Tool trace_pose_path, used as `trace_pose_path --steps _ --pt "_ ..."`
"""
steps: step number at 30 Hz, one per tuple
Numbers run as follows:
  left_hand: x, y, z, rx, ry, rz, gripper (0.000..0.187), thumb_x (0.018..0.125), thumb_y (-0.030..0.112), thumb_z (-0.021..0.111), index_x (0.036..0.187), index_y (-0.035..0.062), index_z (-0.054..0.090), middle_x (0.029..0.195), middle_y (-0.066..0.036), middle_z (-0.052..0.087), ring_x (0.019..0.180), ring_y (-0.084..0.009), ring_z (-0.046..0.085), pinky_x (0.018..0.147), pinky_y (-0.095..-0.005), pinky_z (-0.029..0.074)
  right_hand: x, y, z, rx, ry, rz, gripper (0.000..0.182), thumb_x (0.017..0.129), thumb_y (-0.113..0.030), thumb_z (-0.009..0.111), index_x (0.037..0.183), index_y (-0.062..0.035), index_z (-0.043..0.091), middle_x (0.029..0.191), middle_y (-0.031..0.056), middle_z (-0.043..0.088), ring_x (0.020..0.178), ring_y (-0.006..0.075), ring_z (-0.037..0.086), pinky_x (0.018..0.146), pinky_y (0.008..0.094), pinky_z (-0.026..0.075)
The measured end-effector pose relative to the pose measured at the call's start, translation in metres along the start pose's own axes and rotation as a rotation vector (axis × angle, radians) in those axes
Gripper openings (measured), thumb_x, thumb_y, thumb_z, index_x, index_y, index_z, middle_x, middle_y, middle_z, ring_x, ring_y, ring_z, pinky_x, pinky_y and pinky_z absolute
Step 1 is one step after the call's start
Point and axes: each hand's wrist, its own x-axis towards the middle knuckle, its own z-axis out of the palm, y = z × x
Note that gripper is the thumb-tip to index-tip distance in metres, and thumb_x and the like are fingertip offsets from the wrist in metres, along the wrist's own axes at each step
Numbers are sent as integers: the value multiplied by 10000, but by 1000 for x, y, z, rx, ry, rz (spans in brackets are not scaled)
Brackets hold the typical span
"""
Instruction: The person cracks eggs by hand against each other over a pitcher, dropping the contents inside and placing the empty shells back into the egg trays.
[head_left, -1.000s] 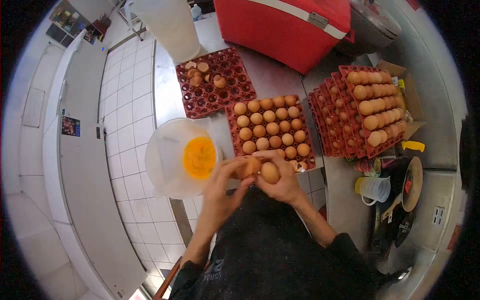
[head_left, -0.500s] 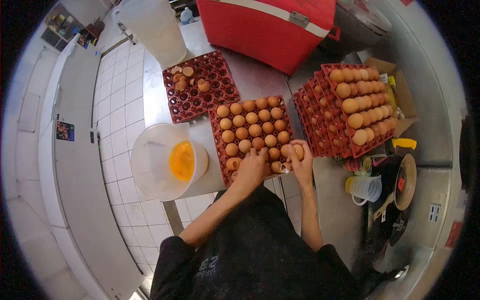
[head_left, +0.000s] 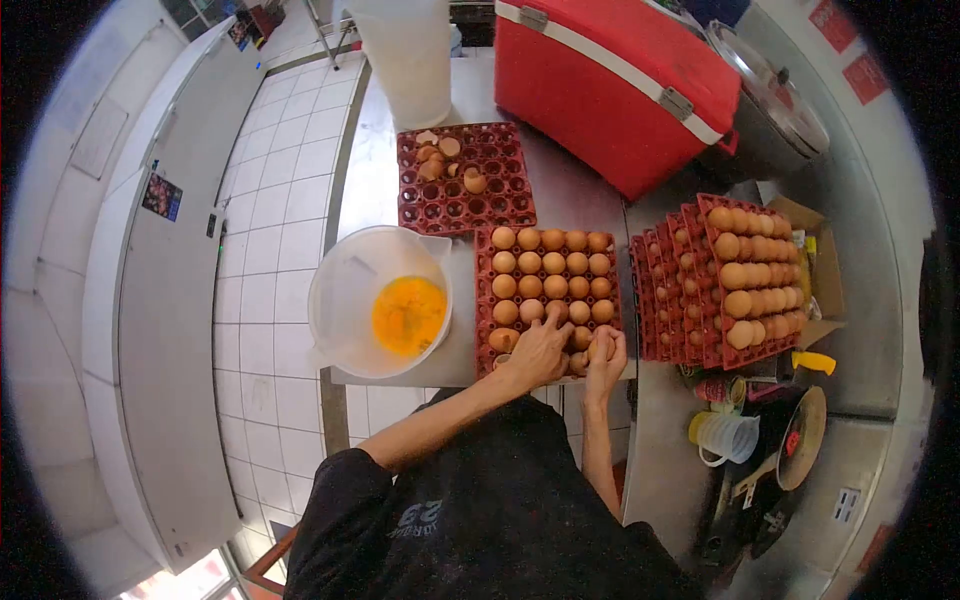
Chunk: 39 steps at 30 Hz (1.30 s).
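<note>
A dark red egg tray [head_left: 484, 262] full of brown eggs lies at the table's front edge. My left hand [head_left: 538, 355] reaches over its front rows, fingers bent down and closed about a brown egg [head_left: 557, 309] that still sits in the tray. At the tray's front right corner, my right hand [head_left: 606, 368] is closed with fingertips together around an egg, mostly hidden by the fingers. Broken shells lie in the front row near both hands. Left of the tray stands a translucent plastic pitcher [head_left: 335, 300] with beaten-looking yellow egg [head_left: 408, 314] in it.
Behind, a second red tray [head_left: 505, 160] holds cracked eggshells [head_left: 437, 160]. A tall translucent jug [head_left: 405, 70] and a red cooler box [head_left: 600, 90] stand further back. To the right are stacked full egg trays [head_left: 715, 285], a measuring jug [head_left: 728, 437] and a frying pan [head_left: 802, 440].
The view has shifted, so the table appears further right. My right hand has tightened its fingers around the egg. My left hand stays over the same part of the tray.
</note>
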Motion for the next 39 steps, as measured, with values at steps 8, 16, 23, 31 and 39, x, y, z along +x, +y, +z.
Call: trace_pose_path --steps 8,16,23,31,39 --pt "2 2 -4 -119 77 -31 509 788 78 725 1251 -17 535 1183 -246 534 1000 -450 601 849 -497 536 1 -8 3 128 -17 46 297 1080 -351 482 1147 -73 562 984 42 603 748 113 557 632 279 474" --pt "-19 52 -162 -859 881 128 452 974 84 621 1398 -21 501 1359 -171 588 1292 -273 542 1078 -393 455 -9 -127 78 537 -210 73 343 1094 -322 376 1273 -67 519 1129 65 596 972 163 592 824 308 503" --pt "-55 23 -185 -576 1005 -69 471 1007 48 598 1449 -37 458 1403 -162 531 1257 -243 558 1054 -355 467 -49 -170 177 457 -565 -131 327 1059 -270 395 1240 -28 520 1117 75 579 951 142 572 856 261 484" --pt "-115 -37 -229 -965 747 -304 359 1023 147 621 1342 4 540 1217 -155 646 1037 -191 670 836 -273 559 -57 -177 198 55 -942 -300 516 873 -18 673 1374 -84 570 1262 141 629 1122 263 642 967 358 520" --pt "-137 -48 -269 -587 518 -252 488 889 34 748 1344 3 573 1281 -125 645 1048 -193 697 934 -321 582 -53 -169 212 -141 -965 -516 433 851 -78 694 1279 -66 632 1132 169 669 1046 322 674 924 392 538"
